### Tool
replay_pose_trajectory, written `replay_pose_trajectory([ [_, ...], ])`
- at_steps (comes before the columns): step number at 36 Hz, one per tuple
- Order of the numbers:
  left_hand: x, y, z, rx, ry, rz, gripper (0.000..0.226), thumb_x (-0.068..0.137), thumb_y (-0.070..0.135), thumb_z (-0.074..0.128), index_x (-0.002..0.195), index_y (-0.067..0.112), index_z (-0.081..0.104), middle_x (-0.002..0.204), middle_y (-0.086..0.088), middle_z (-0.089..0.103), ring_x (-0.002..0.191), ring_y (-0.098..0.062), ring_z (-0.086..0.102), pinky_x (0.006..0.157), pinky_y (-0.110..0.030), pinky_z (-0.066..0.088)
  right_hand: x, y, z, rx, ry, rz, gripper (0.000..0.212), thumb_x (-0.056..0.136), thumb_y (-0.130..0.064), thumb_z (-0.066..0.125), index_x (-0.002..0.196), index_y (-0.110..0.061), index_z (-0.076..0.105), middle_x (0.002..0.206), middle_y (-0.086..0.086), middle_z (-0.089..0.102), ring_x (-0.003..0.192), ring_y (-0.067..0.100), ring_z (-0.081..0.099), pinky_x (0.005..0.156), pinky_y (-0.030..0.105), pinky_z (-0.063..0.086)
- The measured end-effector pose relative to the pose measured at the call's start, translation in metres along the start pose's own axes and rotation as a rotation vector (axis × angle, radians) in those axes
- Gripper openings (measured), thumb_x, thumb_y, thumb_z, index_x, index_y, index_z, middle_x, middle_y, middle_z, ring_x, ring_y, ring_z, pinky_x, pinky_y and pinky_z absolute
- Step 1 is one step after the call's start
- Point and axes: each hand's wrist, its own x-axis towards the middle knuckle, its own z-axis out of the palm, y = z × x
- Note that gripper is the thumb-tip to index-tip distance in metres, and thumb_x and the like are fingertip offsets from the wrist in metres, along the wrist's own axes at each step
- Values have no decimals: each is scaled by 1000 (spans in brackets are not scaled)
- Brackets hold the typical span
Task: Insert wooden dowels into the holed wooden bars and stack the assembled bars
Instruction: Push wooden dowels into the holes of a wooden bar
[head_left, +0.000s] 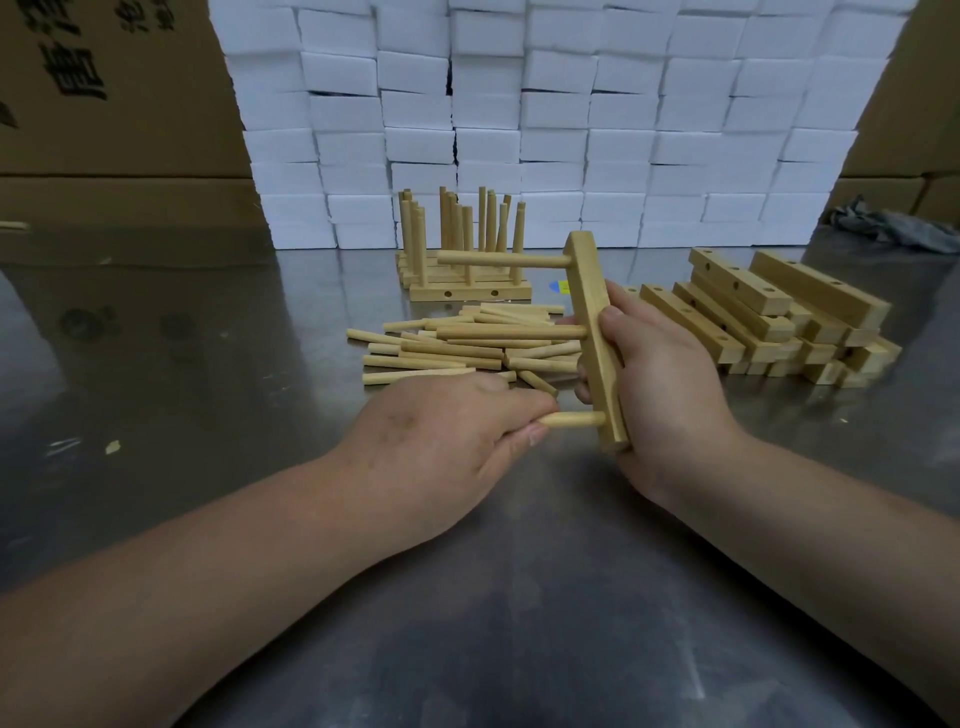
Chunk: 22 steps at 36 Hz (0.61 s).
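My right hand (660, 395) grips a holed wooden bar (592, 312), held on edge above the metal table (519, 597). Two dowels stick out of the bar to the left, one near its top (498, 258) and one at its middle (509, 332). My left hand (441, 447) pinches a third dowel (571, 419) whose tip sits in the bar's lowest hole. A loose heap of dowels (457, 348) lies just behind my hands. Assembled bars with upright dowels (462, 244) stand stacked farther back.
A pile of bare holed bars (769, 322) lies at the right. A wall of white foam blocks (519, 114) closes the back of the table. Cardboard boxes (104, 104) stand at the left, and a grey cloth (893, 228) lies at the far right.
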Motion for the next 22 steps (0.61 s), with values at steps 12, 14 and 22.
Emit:
replay_pose_trajectory([
  [12, -3, 5, -3, -145, -46, -30, 19, 84, 47, 27, 73, 40, 42, 62, 13, 47, 69, -3, 45, 55, -18, 30, -7, -1, 0, -48, -34, -66, 36, 97, -9, 36, 122, -20, 60, 86, 3, 62, 49, 4, 46, 45, 18, 39],
  [14, -3, 5, -3, -205, -66, -60, 21, 81, 49, 27, 67, 43, 41, 69, 20, 51, 69, -3, 45, 53, -19, 29, -8, -2, 0, -76, -34, -78, 37, 97, -10, 37, 128, -18, 56, 86, 1, 63, 52, 5, 46, 47, 19, 40],
  [22, -2, 2, 2, -653, -131, -308, 21, 87, 39, 47, 82, 46, 65, 58, 11, 53, 57, -2, 45, 60, -20, 38, -12, -2, 2, -127, -46, -122, 38, 98, -12, 39, 134, -17, 51, 85, -6, 66, 75, 6, 49, 85, 32, 36],
])
